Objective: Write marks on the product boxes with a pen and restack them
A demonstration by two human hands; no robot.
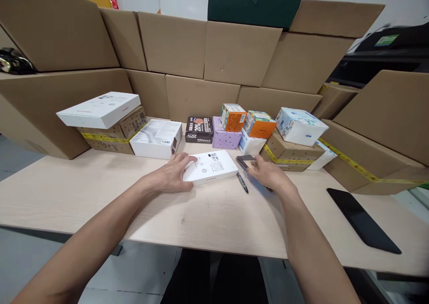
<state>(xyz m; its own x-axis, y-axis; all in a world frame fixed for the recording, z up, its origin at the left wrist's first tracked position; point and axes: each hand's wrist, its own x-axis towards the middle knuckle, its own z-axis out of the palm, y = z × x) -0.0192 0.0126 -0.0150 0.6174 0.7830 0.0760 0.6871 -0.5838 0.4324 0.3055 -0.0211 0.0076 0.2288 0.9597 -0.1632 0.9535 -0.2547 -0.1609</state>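
Observation:
A flat white box [212, 166] with printed labels lies on the table before me. My left hand [172, 173] is closed around its left end, fingertips on the top and thumb at the near side. Just right of the box, my right hand [267, 172] grips a smartphone [246, 161] from above; the palm and fingers hide most of it, leaving its grey far end and a brownish patch in sight. A grey pen [242, 183] lies between the box and the phone, touched by neither hand.
Cardboard panels [201, 94] wall the back. Along them stand a white box [157, 138], a black box [199, 129], a purple box [226, 134], orange boxes [259, 125] and a tissue pack [301, 126] on a carton [291, 154]. A black slab [363, 221] lies right.

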